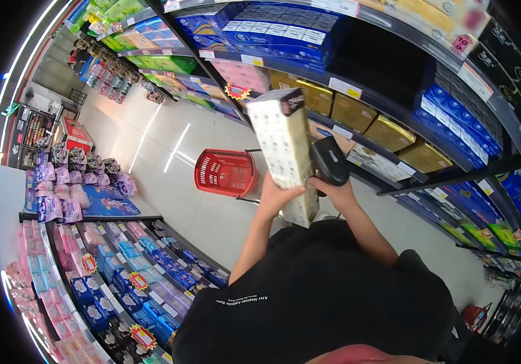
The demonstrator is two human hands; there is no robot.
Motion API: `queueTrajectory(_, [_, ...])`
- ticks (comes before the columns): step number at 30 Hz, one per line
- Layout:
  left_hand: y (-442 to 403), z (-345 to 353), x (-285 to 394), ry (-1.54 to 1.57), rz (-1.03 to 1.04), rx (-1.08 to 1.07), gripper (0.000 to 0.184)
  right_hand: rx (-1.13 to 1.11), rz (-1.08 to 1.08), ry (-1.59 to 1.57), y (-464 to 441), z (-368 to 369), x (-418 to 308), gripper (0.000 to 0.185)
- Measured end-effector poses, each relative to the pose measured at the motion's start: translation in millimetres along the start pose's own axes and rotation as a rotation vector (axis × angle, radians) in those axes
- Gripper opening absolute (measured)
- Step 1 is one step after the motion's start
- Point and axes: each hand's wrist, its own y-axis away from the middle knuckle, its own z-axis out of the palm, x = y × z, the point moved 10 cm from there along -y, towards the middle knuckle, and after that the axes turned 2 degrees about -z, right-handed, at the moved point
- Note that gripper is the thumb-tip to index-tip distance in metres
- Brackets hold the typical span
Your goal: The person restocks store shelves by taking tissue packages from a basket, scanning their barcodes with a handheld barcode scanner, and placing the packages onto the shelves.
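My left hand (275,195) is wrapped around the lower left side of a long cream pack of tissues (281,139) with a small printed pattern and a dark end. The pack stands tilted in front of my chest. On its right, my right hand (336,193) grips a black handheld barcode scanner (331,161). The scanner's head points up beside the pack, and my right thumb lies close to the pack's edge. Most of the scanner's handle is hidden by my fingers.
Shelves of blue tissue packs (278,30) and gold boxes (357,113) rise ahead and to the right. A red shopping basket (236,177) is beyond my left hand, above the pale tiled floor (163,164). Lower left, a shelf holds pink and blue packs (130,255).
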Motion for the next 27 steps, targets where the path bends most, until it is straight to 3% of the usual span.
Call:
queueTrajectory(3, [-14.6,-4.7,-12.3,0.044,0.116,0.065,0.076,0.050,-0.097,0.137,6.2,-6.0,-30.9,0.040])
queueTrajectory(5, [-17.8,-16.8,-51.0,0.350,-0.086,0.056,0.080,0.013,-0.128,0.182,10.0,-13.7,-37.0,0.040])
queueTrajectory(8, [-19.4,-12.7,-49.0,0.563,-0.086,-0.084,0.081,-0.158,0.208,0.181,18.7,-18.7,7.9,0.040])
queueTrajectory(10, [-15.1,5.0,-15.8,0.641,-0.041,-0.218,0.079,-0.161,0.234,0.105,23.9,-19.6,7.4,0.042])
queueTrajectory(11, [-17.4,2.3,-18.1,0.632,-0.045,-0.224,0.079,-0.162,0.249,0.039,24.1,-17.6,7.6,0.045])
queueTrajectory(12, [-20.2,-6.5,-26.3,0.527,-0.046,-0.173,0.078,-0.153,0.131,-0.055,21.3,-11.3,-2.0,0.050])
queueTrajectory(14, [-22.3,-16.3,-37.1,0.383,-0.069,-0.081,0.076,-0.151,0.088,0.025,15.1,-3.3,3.1,0.052])
queueTrajectory(18, [-38.2,-24.4,-43.1,0.537,-0.102,-0.074,0.067,-0.121,0.063,0.140,-2.8,18.2,4.7,0.054])
queueTrajectory(19, [-40.7,-35.3,-55.6,0.316,-0.185,0.056,0.064,-0.115,0.059,0.194,-3.5,24.4,3.7,0.055])
queueTrajectory(20, [-40.8,-49.0,-65.1,0.096,-0.267,0.185,0.062,-0.091,0.034,0.237,-4.4,29.3,-4.6,0.044])
queueTrajectory(21, [-46.5,-58.7,-71.8,0.118,-0.266,0.186,0.062,-0.095,0.040,0.257,-4.2,33.0,-8.7,0.044])
queueTrajectory(23, [-62.7,-69.8,-95.7,0.518,-0.348,0.077,0.057,-0.084,-0.039,0.342,-10.7,39.0,-24.5,0.033])
queueTrajectory(25, [-61.3,-58.3,-56.5,0.784,-0.379,0.133,0.059,-0.132,0.010,0.361,-20.0,37.7,-19.6,0.025])
queueTrajectory(27, [-72.3,-66.0,-52.5,0.898,-0.307,-0.093,0.061,-0.047,0.205,0.404,-26.9,25.0,-19.5,0.046])
